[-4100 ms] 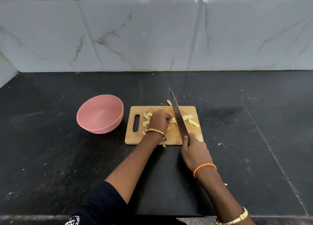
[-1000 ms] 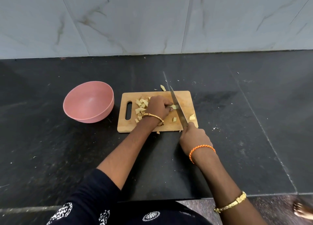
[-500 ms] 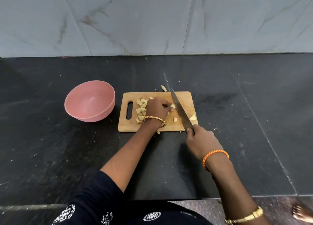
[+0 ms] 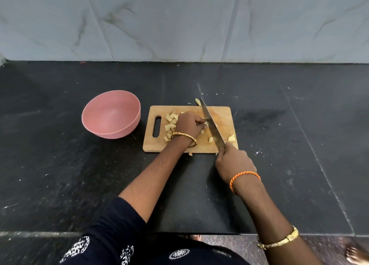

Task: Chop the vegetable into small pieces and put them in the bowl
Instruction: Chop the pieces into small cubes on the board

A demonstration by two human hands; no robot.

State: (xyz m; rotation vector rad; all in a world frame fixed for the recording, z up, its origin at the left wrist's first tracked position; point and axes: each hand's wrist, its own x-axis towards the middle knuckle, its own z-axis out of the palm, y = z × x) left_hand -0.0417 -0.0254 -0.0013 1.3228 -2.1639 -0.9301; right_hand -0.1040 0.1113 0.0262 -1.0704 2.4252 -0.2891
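A wooden cutting board (image 4: 222, 115) lies on the black counter. Several pale yellow vegetable cubes (image 4: 171, 123) are heaped on its left half, with loose bits (image 4: 231, 138) near its right edge. My left hand (image 4: 189, 125) rests curled on the board and pinches a small vegetable piece against the blade. My right hand (image 4: 233, 161) grips the handle of a long knife (image 4: 211, 124), whose blade slants across the board. The pink bowl (image 4: 111, 115) stands left of the board with nothing in it.
One vegetable piece (image 4: 197, 101) lies on the black counter (image 4: 60, 164) just beyond the board's far edge, and small scraps lie at its near edge. A grey marble-tiled wall (image 4: 179, 23) rises behind. The counter's front edge runs near my body.
The long strips seen four seconds ago are now cut into cubes. In the last second my right hand drew back toward me and the knife slid with it; my left hand stayed put.
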